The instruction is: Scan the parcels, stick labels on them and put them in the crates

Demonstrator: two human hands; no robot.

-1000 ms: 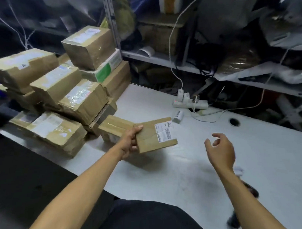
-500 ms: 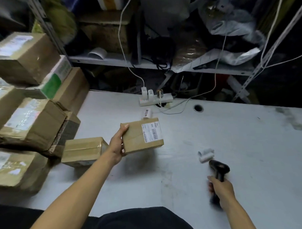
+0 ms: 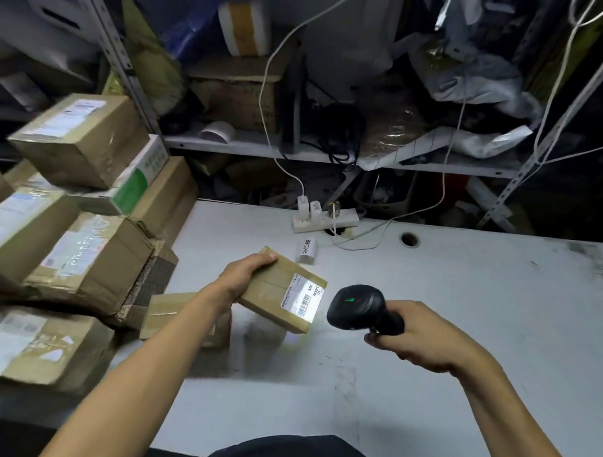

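Observation:
My left hand (image 3: 242, 275) grips a small flat cardboard parcel (image 3: 276, 292) by its left end and holds it tilted above the white table (image 3: 467, 308). A white barcode label (image 3: 304, 300) on the parcel's right end is lit by the scanner's light. My right hand (image 3: 418, 337) holds a black handheld barcode scanner (image 3: 359, 306) by its handle, with its head just right of the label and a green light on top. Another small parcel (image 3: 166, 311) lies on the table under my left forearm.
A stack of several cardboard parcels (image 3: 77, 215) fills the table's left side. A white power strip (image 3: 323, 219) with cables and a small white label roll (image 3: 307, 250) lie near the far edge, by a cable hole (image 3: 410, 239). Cluttered metal shelves (image 3: 290, 150) stand behind.
My right hand took the scanner off the table and raised it to the parcel's label, which is now lit. My left hand tilted the parcel toward the scanner.

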